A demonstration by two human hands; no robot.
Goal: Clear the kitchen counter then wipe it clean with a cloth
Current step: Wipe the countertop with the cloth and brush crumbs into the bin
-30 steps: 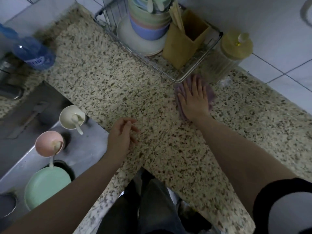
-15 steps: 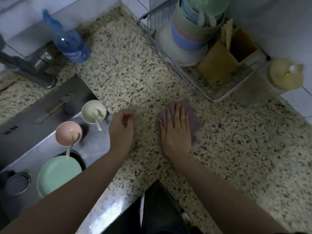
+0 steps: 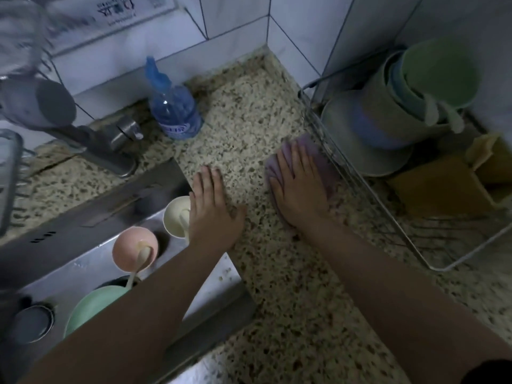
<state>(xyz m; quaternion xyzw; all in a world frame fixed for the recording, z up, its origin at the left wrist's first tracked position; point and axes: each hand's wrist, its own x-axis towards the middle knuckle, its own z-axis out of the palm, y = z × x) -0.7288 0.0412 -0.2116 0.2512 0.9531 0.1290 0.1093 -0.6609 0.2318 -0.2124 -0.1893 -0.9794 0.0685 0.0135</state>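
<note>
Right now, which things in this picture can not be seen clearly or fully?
Head view only:
- Purple cloth: mostly under the flat right hand.
- Cream cup in the steel sink: one side hidden by the left hand.
- Pale green plate: partly covered by the left forearm.
- Label on the blue plastic bottle: too blurred to read.
- Round grey object at lower left: too dark to identify.

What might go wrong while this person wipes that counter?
The right hand presses the cloth right beside the wire rack, so a wide stroke might snag it. The blue bottle stands upright on the counter and may get knocked over. The left hand rests by the sink edge.
</note>
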